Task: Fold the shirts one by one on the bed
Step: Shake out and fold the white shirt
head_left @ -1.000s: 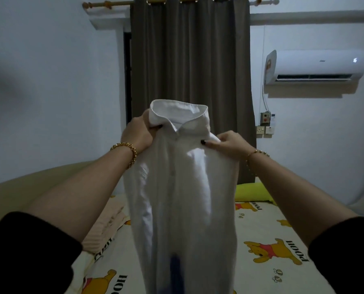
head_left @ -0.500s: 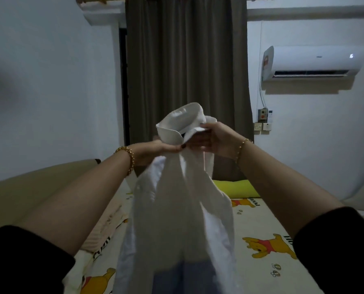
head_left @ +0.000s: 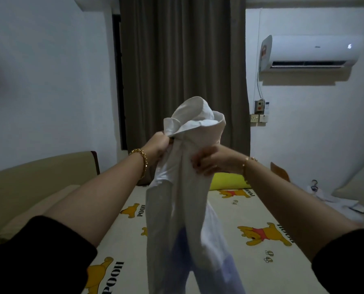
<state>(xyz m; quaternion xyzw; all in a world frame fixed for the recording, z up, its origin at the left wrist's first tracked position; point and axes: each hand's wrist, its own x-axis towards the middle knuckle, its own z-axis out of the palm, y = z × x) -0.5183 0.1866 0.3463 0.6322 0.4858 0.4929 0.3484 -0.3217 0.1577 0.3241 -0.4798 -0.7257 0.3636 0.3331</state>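
Bed (head_left: pixel 240 209) lies below; white shirt (head_left: pixel 177 209) hangs bunched above it — left hand (head_left: pixel 156 145) grips by the collar (head_left: pixel 196 117), right hand (head_left: pixel 210 161) seemingly pinches the front lower down. Uneven grips could let it twist or slip — creasing the fold.

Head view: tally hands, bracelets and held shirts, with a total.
Hands: 2, left hand, right hand
Bracelets: 2, chunky gold bead bracelet, thin gold bracelet
Held shirts: 1, white collared fabric shirt
Total: 5
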